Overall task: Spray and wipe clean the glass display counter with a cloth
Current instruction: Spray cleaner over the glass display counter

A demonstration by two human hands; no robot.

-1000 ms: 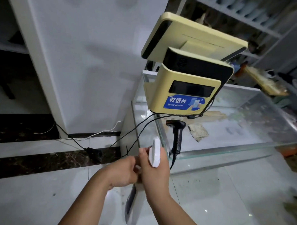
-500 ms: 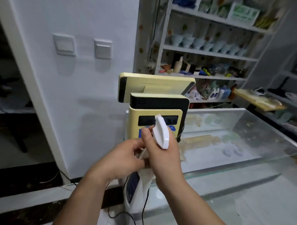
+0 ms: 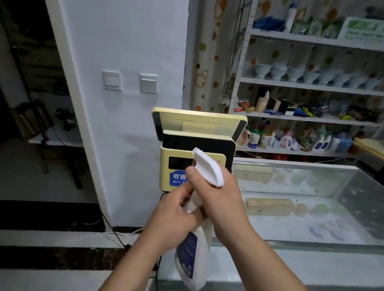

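The right hand (image 3: 219,203) is closed around the neck of the spray bottle (image 3: 194,252), under its white trigger head (image 3: 207,167); the left hand (image 3: 173,218) grips the neck beside it. Aim the nozzle down at the glass display counter (image 3: 313,245) on the right, away from the yellow register (image 3: 195,145). No cloth is visible.

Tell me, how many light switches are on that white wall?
2. One switch sits to the left, the other switch just right of it, both on the white wall above the yellow register. None seem hidden.

Head view, forward-down, close over hands (image 3: 197,202)
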